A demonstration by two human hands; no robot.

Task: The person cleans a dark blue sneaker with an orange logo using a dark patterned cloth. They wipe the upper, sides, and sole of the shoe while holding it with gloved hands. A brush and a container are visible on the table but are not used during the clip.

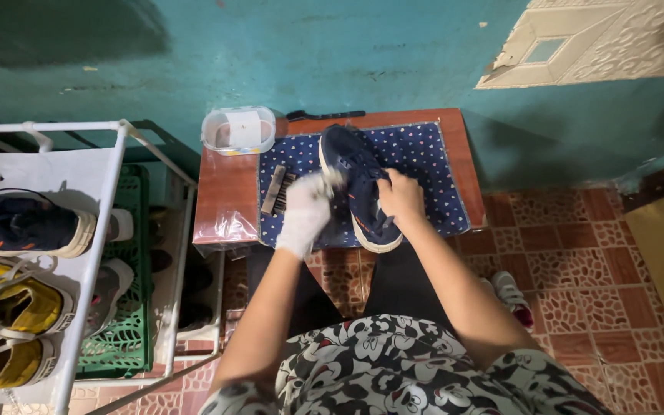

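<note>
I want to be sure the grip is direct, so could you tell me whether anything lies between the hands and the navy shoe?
The left hand wears a white cloth glove against the navy canvas shoe. The bare right hand grips it directly.

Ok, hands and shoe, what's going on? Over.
Left hand in white glove, rubbing navy shoe. Right hand grips shoe's side, pinning it on dotted cloth. Brush lies left of shoe, clear of both hands.
</note>
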